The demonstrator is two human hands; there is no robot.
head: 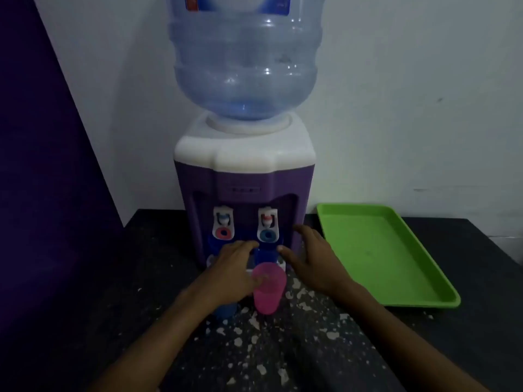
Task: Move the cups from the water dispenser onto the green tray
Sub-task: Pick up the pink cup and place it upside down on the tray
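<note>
Dispenser (244, 176) is standing at the back of the dark speckled counter (283, 349), big blue bottle (244, 58) sitting on top, two taps over the drip ledge. Green tray (396, 278) is lying flat to its right, nothing on it, long side running away from the person.

Both hands are reaching in under the taps. Blue cup (264, 254) is standing upright under the right-hand tap, directly between the two hands: left hand (232, 267) is coming in from its left with fingertips at the rim level, right hand (311, 261) is spreading open just to its right, thumb beside the cup wall. Neither is closing on it yet; both are looking loose and empty, though whether the left hand is touching is hard to tell.

Pink cup (268, 288) is standing upright on the counter just in front of the blue cup, right beside the left wrist. Another blue cup (225, 308) is partly hiding under the left forearm.

Judgement: right hand is nearer the tray, so it is the better one for carrying the cup sideways to the right.
</note>
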